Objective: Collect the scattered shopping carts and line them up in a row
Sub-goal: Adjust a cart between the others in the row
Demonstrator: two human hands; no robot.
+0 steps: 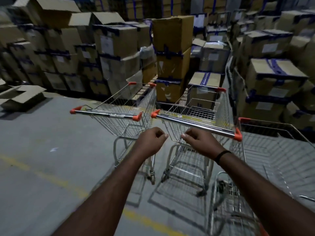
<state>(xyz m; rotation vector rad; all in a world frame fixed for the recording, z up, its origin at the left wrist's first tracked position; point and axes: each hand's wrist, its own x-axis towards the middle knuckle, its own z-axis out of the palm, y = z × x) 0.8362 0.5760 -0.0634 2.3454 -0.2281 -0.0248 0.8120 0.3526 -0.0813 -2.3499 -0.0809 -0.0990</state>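
Three wire shopping carts with orange handle caps stand side by side facing stacked boxes. The left cart (119, 114) and the middle cart (196, 123) are close together, handles toward me. A third cart (276, 150) sits at the right, nearer to me and partly cut off. My left hand (151, 142) hovers between the left and middle carts, fingers curled, holding nothing. My right hand (199, 142), a dark band on its wrist, floats just below the middle cart's handle bar (196, 124), fingers curled and off the bar.
Taped cardboard boxes (172, 48) are stacked high across the back and right, right in front of the carts. A flattened open box (22, 96) lies on the floor at left. Grey concrete floor with a faded yellow line (51, 178) spreads to the left.
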